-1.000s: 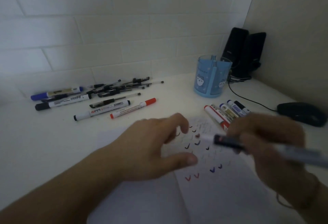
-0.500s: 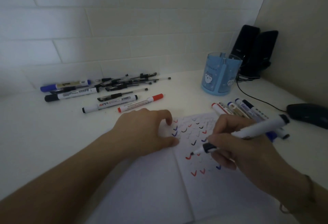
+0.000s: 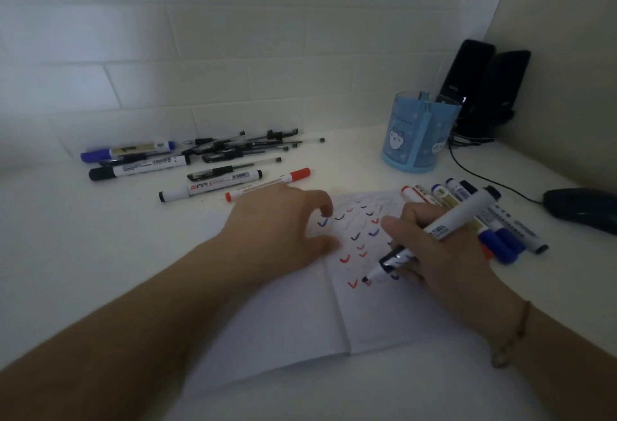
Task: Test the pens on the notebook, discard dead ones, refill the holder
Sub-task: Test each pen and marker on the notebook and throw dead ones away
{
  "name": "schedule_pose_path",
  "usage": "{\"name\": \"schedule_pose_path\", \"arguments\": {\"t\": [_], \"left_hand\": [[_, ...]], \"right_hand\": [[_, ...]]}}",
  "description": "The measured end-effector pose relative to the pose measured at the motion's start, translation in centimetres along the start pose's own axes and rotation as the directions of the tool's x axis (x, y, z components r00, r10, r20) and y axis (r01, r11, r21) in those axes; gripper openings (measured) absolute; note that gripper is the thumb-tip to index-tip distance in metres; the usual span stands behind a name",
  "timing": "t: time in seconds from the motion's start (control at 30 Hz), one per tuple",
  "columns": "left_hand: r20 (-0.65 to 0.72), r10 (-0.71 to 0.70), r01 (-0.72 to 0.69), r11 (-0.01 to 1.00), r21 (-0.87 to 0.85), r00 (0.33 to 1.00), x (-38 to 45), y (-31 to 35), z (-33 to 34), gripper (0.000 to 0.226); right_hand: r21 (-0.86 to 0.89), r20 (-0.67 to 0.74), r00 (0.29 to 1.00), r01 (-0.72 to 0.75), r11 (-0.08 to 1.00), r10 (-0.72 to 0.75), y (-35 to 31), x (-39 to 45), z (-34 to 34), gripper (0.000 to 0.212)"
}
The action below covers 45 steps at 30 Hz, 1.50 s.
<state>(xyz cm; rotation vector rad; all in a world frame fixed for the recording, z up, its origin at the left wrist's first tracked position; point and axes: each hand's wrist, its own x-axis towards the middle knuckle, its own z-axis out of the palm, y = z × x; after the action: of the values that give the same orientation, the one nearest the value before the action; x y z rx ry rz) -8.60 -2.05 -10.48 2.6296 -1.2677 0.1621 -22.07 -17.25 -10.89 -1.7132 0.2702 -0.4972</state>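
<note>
An open white notebook (image 3: 374, 313) lies on the desk, its right page covered with small red, blue and black tick marks. My right hand (image 3: 444, 253) grips a white marker (image 3: 447, 223) with a black tip, and the tip touches the page beside a red tick. My left hand (image 3: 280, 230) rests on the left page with curled fingers, holding the notebook flat. A blue translucent pen holder (image 3: 417, 135) stands behind the notebook to the right. A row of markers (image 3: 500, 220) lies at the notebook's right edge.
A heap of black pens and markers (image 3: 213, 160) lies at the back left near the tiled wall. Two black speakers (image 3: 480, 86) stand in the corner, a cable runs from them, and a black mouse (image 3: 581, 207) sits far right.
My right hand swung the marker from a level hold down to the page, then slid its tip lower on the page. My left hand settled onto the notebook.
</note>
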Motion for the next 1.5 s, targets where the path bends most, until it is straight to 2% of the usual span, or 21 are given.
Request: {"name": "schedule_pose_path", "arguments": {"t": [0.07,0.13,0.2,0.27,0.37,0.63,0.8,0.87,0.97,1.03,1.13,1.23,1.33,1.4,1.5], "left_hand": [[0.082,0.053,-0.050,0.998,-0.038,0.995,-0.4,0.5,-0.2,0.053],[0.138,0.060,-0.056,0.998,-0.033,0.989,-0.3,0.6,-0.3,0.055],[0.157,0.042,-0.034,0.998,-0.053,0.987,-0.1,0.5,-0.2,0.055],[0.150,0.028,-0.020,0.998,-0.051,0.988,0.1,0.4,-0.1,0.055],[0.147,0.027,-0.019,0.998,-0.057,0.989,0.0,0.2,-0.1,0.055],[0.165,0.060,-0.050,0.997,-0.063,0.984,-0.1,0.4,-0.2,0.056],[0.153,0.098,-0.081,0.990,-0.113,0.983,-0.1,0.4,-0.2,0.058],[0.121,0.133,-0.115,0.982,-0.149,0.984,-0.4,0.2,-0.2,0.056],[0.063,0.219,-0.188,0.927,-0.324,0.974,-0.8,-0.2,-0.3,0.044],[0.047,0.248,-0.203,0.876,-0.438,0.968,-0.9,-0.3,-0.2,0.061],[-0.006,0.278,-0.246,0.842,-0.480,0.961,-0.7,0.2,-0.2,0.072],[-0.057,0.247,-0.235,0.789,-0.567,0.967,-0.6,0.3,-0.2,0.063],[-0.051,0.182,-0.171,0.741,-0.650,0.982,-0.5,0.2,-0.3,0.053],[-0.039,0.164,-0.146,0.711,-0.688,0.986,-0.5,0.2,-0.5,0.055],[-0.029,0.191,-0.163,0.738,-0.655,0.981,-0.7,0.4,-0.7,0.064]], "right_hand": [[-0.080,-0.002,0.999,0.041,0.996,-0.042,-0.5,-0.6,-0.3,0.043],[-0.116,0.049,0.997,0.060,0.992,-0.054,-1.2,-1.3,-0.4,0.033],[-0.225,0.121,0.991,0.088,0.970,-0.062,-1.4,-1.7,-0.3,0.023],[-0.282,0.126,0.989,0.107,0.953,-0.074,-0.8,-1.7,-0.1,0.021],[-0.320,0.071,0.991,0.127,0.939,-0.109,0.2,-1.4,0.3,0.028],[-0.376,0.103,0.987,0.151,0.914,-0.121,0.5,-1.2,0.7,0.032],[-0.366,0.051,0.990,0.140,0.920,-0.130,0.8,-1.1,0.6,0.033],[-0.305,-0.005,0.993,0.110,0.946,-0.117,0.8,-1.2,0.5,0.036],[-0.040,-0.074,0.995,0.066,0.997,-0.068,0.2,-1.0,0.1,0.034],[0.097,-0.066,0.995,0.075,0.992,-0.069,-0.2,-0.8,-0.3,0.032],[0.130,-0.009,0.992,0.123,0.984,-0.123,-0.4,-0.9,-0.7,0.039],[0.201,0.045,0.986,0.151,0.968,-0.163,-0.1,-1.0,-1.3,0.045],[0.216,0.075,0.978,0.173,0.961,-0.193,0.0,-0.9,-1.6,0.021],[0.234,0.070,0.978,0.176,0.956,-0.197,0.1,-0.9,-1.7,0.020],[0.237,0.070,0.978,0.177,0.955,-0.199,0.1,-0.9,-1.5,0.023]]}}
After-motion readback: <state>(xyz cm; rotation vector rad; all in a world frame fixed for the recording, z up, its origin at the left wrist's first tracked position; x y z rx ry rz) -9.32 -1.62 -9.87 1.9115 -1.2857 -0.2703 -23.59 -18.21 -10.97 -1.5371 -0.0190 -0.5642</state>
